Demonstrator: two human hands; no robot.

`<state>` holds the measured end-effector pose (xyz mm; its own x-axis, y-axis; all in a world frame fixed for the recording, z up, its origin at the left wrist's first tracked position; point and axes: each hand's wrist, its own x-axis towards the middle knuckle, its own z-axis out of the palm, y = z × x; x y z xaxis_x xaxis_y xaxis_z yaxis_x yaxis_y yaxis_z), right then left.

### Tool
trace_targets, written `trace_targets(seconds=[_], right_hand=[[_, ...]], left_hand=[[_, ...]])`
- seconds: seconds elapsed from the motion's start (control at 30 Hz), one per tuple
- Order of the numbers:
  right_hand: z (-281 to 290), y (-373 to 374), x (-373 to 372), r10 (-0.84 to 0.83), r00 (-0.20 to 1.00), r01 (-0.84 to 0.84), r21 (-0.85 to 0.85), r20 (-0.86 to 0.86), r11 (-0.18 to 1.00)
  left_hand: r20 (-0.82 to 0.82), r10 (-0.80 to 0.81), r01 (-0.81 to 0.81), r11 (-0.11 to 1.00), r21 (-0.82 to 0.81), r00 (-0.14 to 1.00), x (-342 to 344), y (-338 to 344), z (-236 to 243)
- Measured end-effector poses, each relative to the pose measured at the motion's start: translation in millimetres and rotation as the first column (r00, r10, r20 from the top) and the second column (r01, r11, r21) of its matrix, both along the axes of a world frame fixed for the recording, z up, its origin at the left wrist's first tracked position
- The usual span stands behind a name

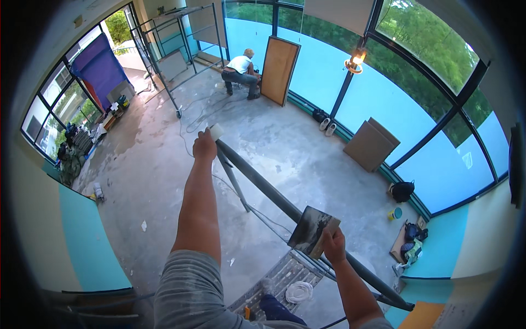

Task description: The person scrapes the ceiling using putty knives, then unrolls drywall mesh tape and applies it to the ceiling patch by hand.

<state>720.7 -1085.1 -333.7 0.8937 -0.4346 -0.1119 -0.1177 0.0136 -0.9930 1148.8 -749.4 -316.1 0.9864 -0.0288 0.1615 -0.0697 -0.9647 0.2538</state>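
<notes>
My left hand (204, 146) reaches far forward, its fingers closed on a small white block-like piece (217, 131) whose kind I cannot make out. That hand is beside the far end of a dark metal rail (263, 183), which slants across in front of me. Nearer and to the right, my right hand (334, 247) grips a flat rectangular plate (312, 233), dark and smeared with pale material, like a plasterer's board. The plate overlaps the rail in view; whether it touches the rail I cannot tell.
Below me is a slotted metal platform (276, 285) bearing a coiled white cord (299, 292). Scaffolding (181, 55) stands at the back left. A co-worker (241, 74) crouches beside a leaning wooden panel (280, 70). A lit lamp (357, 59) hangs by the windows; cables cross the floor.
</notes>
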Motion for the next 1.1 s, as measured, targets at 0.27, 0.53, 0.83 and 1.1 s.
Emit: trace_targets(seconds=[0.27,0.53,0.83,1.1], right_hand=[[1,7,1,0.059,0.993,-0.061,0.012,0.099,0.998],[-9,12,2,0.168,0.979,-0.087,-0.516,0.113,0.852],[19,52,-9,0.259,0.964,-0.243,-0.207,0.055,0.948],[69,259,-27,0.672,0.734,-0.668,0.286,0.103,0.686]], left_hand=[[0.351,0.227,-0.199,0.973,-0.114,0.908,-17,17,27],[-0.081,0.013,-0.046,0.902,-0.428,0.997,-273,94,-76],[-0.330,0.150,-0.309,0.806,-0.506,0.932,-578,200,-33],[0.163,0.275,-0.135,0.805,-0.578,0.948,-663,290,89]])
